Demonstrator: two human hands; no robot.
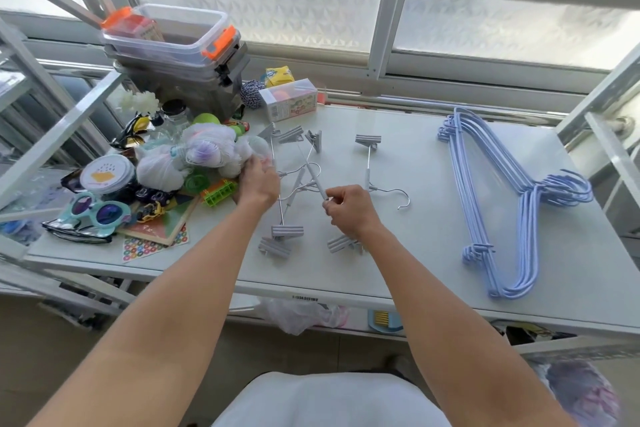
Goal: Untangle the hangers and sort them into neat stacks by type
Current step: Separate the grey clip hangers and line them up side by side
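Note:
A tangle of grey clip hangers (298, 184) lies in the middle of the white table (408, 274), their metal rods and hooks crossed over one another. My right hand (349, 210) pinches the grey sleeve of one rod in that tangle. My left hand (258, 180) rests at the tangle's left edge, fingers curled against a hanger rod and the white mesh bags; what it grips is hidden. One clip hanger (369, 163) lies apart to the right, hook pointing right. A neat stack of blue wire hangers (498, 198) lies at the right side.
Clutter fills the table's left: white mesh bags (194, 156), sunglasses (97, 211), a green block (218, 192), a round tin (104, 173), stacked clear bins (176, 45), a small box (289, 99). A window runs behind. White shelf frames stand on both sides.

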